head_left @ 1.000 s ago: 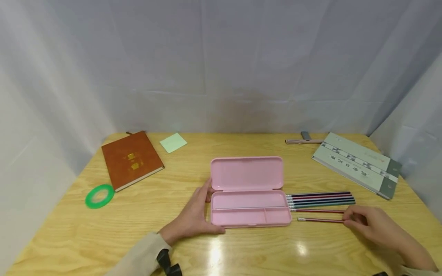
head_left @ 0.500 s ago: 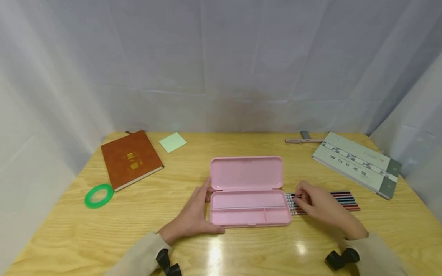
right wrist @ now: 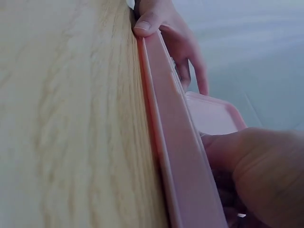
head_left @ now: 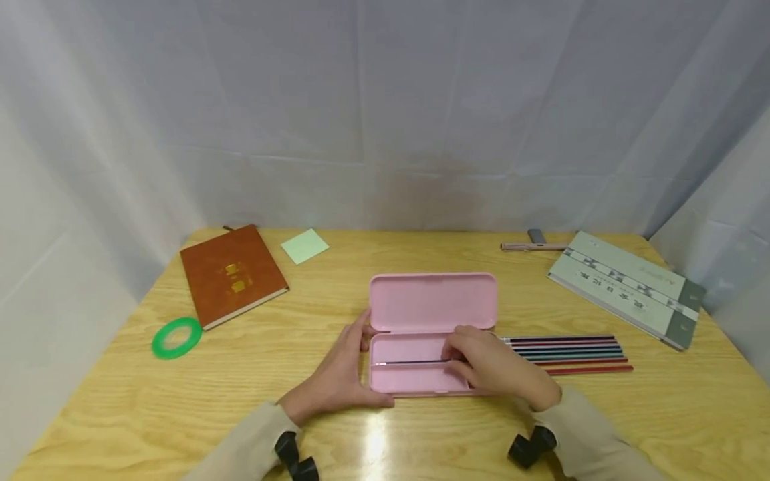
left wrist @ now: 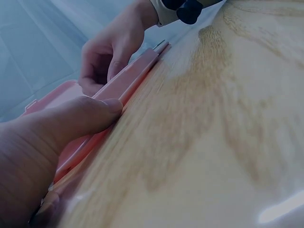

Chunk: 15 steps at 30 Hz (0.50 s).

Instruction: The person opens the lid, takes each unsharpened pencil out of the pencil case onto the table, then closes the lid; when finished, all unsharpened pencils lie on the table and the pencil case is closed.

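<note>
A pink pencil case (head_left: 433,304) lies open on the table, its lid tipped back. My left hand (head_left: 337,374) grips the case's left end, thumb along the front side and fingers round to the back. Inside the case, by the long divider, is a dark pencil (head_left: 415,362) with its eraser end to the left. My right hand (head_left: 493,364) reaches into the case and pinches this pencil, hiding its right part. To the right of the case a row of pencils (head_left: 571,349) lies side by side, dark, green and red, their left ends partly behind the right hand.
A brown notebook (head_left: 234,277), a green tape roll (head_left: 176,338) and a pale green sticky note pad (head_left: 305,246) lie at the left. At the back right are a grey-green notebook (head_left: 625,287), a pinkish pen (head_left: 532,246) and a small grey object (head_left: 537,236).
My right hand let go of a red pencil beside the row, moved left to the eraser ends, and brought a dark pencil into the case. The left hand stayed on the case.
</note>
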Motion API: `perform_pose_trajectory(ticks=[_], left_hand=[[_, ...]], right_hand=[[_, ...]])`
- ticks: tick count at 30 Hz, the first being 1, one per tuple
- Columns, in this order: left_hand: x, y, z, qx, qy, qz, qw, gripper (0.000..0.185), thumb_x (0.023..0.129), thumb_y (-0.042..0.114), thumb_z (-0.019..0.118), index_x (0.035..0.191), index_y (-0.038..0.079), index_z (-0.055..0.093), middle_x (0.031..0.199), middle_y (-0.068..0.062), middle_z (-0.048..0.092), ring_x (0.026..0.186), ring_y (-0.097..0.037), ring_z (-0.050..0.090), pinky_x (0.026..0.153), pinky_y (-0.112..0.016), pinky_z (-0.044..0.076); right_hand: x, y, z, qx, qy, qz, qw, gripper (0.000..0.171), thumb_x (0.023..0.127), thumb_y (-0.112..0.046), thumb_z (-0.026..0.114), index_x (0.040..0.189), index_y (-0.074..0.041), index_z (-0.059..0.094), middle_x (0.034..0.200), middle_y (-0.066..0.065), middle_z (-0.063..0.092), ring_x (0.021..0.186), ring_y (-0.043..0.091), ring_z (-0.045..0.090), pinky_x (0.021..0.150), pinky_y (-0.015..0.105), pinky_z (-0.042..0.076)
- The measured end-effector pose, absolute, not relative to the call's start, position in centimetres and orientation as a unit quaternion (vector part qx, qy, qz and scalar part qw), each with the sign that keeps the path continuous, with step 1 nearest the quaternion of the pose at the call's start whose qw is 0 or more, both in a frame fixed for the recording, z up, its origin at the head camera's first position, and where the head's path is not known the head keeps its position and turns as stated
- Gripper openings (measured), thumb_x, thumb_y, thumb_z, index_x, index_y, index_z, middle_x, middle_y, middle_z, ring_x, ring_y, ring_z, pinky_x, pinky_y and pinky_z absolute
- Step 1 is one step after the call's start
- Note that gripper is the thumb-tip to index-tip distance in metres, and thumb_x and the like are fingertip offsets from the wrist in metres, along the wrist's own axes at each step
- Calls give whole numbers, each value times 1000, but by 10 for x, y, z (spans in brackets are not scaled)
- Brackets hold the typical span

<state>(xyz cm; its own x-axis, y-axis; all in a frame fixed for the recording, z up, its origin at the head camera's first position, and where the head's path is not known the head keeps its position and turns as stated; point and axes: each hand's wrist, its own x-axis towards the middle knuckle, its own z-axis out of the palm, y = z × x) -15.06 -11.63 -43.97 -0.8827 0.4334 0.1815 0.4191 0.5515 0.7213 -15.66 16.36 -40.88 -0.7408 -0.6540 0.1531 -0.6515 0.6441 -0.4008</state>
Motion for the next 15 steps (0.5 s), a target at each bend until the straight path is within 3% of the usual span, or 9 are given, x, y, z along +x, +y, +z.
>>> perform_pose_trajectory(ticks=[4,8,15], left_hand=[[-150,-116,-440,244,881,405,10,144,44,41,95,155,9,9,126,3,49,101,-10,44,89,-30,45],[-150,-115,-438,245,881,404,11,145,44,42,95,155,8,8,127,2,49,101,-10,44,89,-30,45],[-150,-117,-436,243,884,399,15,145,44,43,94,155,8,9,128,0,49,101,-11,44,88,-31,45]], right_hand=[[-158,166,-409,-364,892,-268,-5,10,85,-9,71,90,-14,62,80,-8,56,71,2,47,63,20,44],[-159,176,-402,-390,866,-309,-53,14,83,-2,71,91,-12,66,81,-6,59,72,2,50,62,21,46],[-133,260,-398,-372,870,-288,-150,34,71,7,76,87,-22,68,83,-11,61,73,-2,51,61,15,43]])
